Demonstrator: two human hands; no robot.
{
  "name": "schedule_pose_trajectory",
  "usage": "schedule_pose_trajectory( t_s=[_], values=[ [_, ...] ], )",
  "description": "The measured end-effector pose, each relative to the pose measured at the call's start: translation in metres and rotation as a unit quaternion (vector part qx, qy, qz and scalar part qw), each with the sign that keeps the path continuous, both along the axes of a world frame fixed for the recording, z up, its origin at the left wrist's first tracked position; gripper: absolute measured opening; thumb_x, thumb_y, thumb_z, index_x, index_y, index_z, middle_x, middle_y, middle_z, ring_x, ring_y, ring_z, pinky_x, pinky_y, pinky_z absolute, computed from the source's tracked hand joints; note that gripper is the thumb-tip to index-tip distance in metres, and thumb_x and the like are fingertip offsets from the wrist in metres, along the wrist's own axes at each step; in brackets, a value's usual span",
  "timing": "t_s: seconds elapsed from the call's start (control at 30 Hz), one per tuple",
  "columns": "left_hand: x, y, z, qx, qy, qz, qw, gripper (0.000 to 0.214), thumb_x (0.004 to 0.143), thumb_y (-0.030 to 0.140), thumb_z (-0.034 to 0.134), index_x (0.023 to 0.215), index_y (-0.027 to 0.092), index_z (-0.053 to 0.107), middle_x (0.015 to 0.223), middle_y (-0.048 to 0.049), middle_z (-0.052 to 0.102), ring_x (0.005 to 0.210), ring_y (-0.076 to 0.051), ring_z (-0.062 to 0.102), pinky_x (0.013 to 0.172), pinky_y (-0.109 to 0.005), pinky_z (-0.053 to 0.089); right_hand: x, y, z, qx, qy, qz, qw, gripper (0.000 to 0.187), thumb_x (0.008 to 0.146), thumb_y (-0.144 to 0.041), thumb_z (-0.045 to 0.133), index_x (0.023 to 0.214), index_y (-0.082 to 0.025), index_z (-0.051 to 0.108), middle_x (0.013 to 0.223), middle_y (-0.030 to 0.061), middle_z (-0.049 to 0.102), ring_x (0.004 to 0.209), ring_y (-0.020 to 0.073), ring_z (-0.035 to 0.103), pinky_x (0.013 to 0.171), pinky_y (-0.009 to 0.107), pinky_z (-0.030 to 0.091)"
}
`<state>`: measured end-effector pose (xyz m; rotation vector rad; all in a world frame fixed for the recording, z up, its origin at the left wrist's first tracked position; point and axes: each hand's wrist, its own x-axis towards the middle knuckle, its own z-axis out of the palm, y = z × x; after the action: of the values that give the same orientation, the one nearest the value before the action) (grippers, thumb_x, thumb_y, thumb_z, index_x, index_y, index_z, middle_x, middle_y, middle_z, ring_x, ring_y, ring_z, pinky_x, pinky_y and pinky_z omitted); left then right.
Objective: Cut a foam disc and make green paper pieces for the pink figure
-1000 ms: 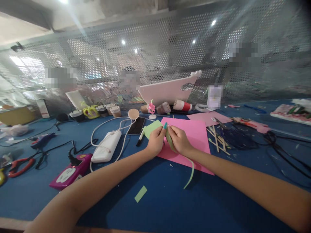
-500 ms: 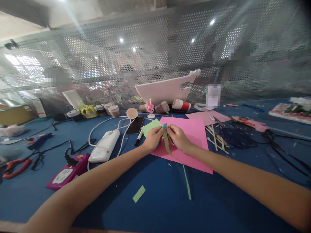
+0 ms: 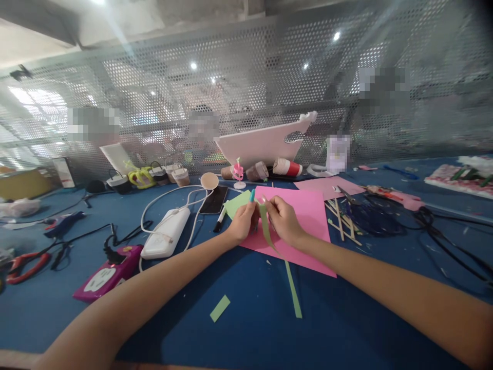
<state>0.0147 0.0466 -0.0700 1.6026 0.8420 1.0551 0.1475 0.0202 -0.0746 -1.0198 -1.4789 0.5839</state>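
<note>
My left hand [image 3: 243, 221] and my right hand [image 3: 284, 218] meet over a bright pink sheet of paper [image 3: 310, 236]. Pinched at the fingertips of both is a narrow green paper strip [image 3: 266, 231]. It hangs down between the hands, and its lower end trails over the sheet's front edge onto the blue table. A teal tip [image 3: 252, 195], apparently a nail, shows at my left thumb. Under and behind my left hand lies a light green paper piece [image 3: 235, 204]. A short green paper scrap [image 3: 220, 308] rests nearer to me on the table.
On the left are a white power bank [image 3: 165, 234] with cables, a purple power socket [image 3: 110, 272], a phone [image 3: 214, 199] and a marker [image 3: 220, 220]. To the right lie wooden sticks [image 3: 339, 221] and scissors [image 3: 346, 194]. Cups [image 3: 287, 167] and a foam board [image 3: 262, 141] stand behind.
My fingertips have drawn slightly apart, and the teal tip has shifted left and stands more upright. More of the green strip's trailing part shows, swung slightly left.
</note>
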Motion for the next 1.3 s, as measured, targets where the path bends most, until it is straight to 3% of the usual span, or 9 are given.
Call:
schedule_pose_trajectory(
  t_s=[0.2, 0.33, 0.57, 1.13, 1.3],
  values=[
    [-0.0022, 0.0009, 0.0005, 0.125, 0.072, 0.029, 0.989, 0.044, 0.087, 0.054, 0.042, 0.060, 0.019, 0.041, 0.050, 0.0050, 0.035, 0.046, -0.008, 0.030, 0.044, -0.025, 0.025, -0.0023, -0.0073, 0.0050, 0.056, -0.050, -0.010, 0.997, 0.030, 0.090, -0.037, 0.043, 0.064, -0.023, 0.036, 0.052, -0.0044, 0.041, 0.049, 0.0127, 0.041, 0.050, 0.027, 0.031],
    [-0.0036, -0.0017, 0.0029, 0.188, 0.123, 0.055, 0.973, 0.040, 0.090, 0.046, 0.041, 0.062, 0.017, 0.046, 0.054, 0.0042, 0.038, 0.052, -0.010, 0.033, 0.049, -0.025, 0.027, -0.0022, -0.0079, 0.0046, 0.046, -0.029, 0.001, 0.999, 0.028, 0.088, -0.032, 0.044, 0.063, -0.023, 0.037, 0.052, -0.0039, 0.044, 0.049, 0.0128, 0.043, 0.051, 0.027, 0.033],
    [-0.0031, -0.0023, 0.0033, 0.186, 0.127, 0.068, 0.972, 0.043, 0.089, 0.049, 0.040, 0.060, 0.018, 0.044, 0.053, 0.0038, 0.037, 0.053, -0.011, 0.033, 0.050, -0.026, 0.026, -0.0020, -0.0044, 0.0041, -0.012, 0.071, 0.085, 0.994, 0.033, 0.088, -0.041, 0.048, 0.062, -0.023, 0.041, 0.046, -0.0059, 0.041, 0.043, 0.0113, 0.039, 0.046, 0.025, 0.032],
    [-0.0018, -0.0063, 0.0076, 0.181, 0.132, 0.067, 0.972, 0.043, 0.089, 0.048, 0.040, 0.058, 0.018, 0.041, 0.052, 0.0038, 0.039, 0.052, -0.011, 0.035, 0.051, -0.025, 0.027, -0.0025, -0.0050, 0.0047, 0.004, 0.057, 0.038, 0.998, 0.040, 0.086, -0.052, 0.049, 0.060, -0.023, 0.040, 0.053, -0.0033, 0.044, 0.049, 0.0127, 0.042, 0.049, 0.026, 0.034],
    [-0.0021, -0.0044, 0.0055, 0.186, 0.139, 0.079, 0.969, 0.044, 0.089, 0.048, 0.039, 0.056, 0.019, 0.037, 0.052, 0.0039, 0.038, 0.052, -0.010, 0.034, 0.051, -0.026, 0.026, -0.0026, -0.0010, 0.0033, -0.030, 0.103, 0.100, 0.989, 0.038, 0.085, -0.050, 0.051, 0.060, -0.023, 0.042, 0.050, -0.0045, 0.041, 0.046, 0.0121, 0.039, 0.046, 0.026, 0.032]
  ],
)
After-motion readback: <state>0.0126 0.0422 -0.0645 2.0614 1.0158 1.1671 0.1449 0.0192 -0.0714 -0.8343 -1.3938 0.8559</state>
